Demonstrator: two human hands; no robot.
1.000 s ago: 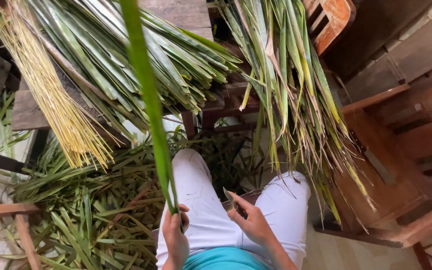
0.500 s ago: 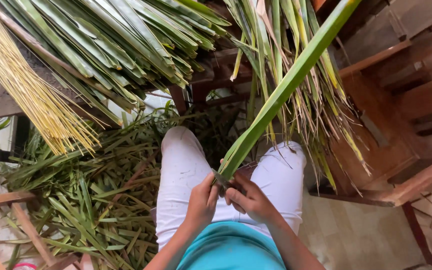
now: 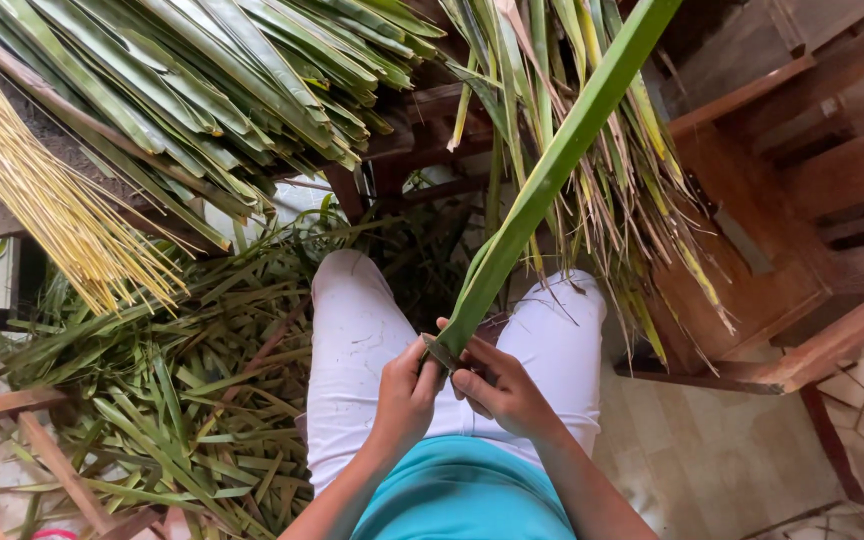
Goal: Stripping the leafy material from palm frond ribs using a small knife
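Both hands grip the base of a long green palm leaf (image 3: 542,190) over the lap: left hand (image 3: 404,392) pinching it, right hand (image 3: 497,392) pressing a small blade (image 3: 441,353) in, apparently stripping; steady pulling seems needed.

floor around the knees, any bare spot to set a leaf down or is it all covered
Bare tiled floor shows beside the person's right knee, bordered by the wooden chair. Left of the knees it is crowded: cut green leaves cover the floor. Both hands, left hand and right hand, grip the long green leaf.
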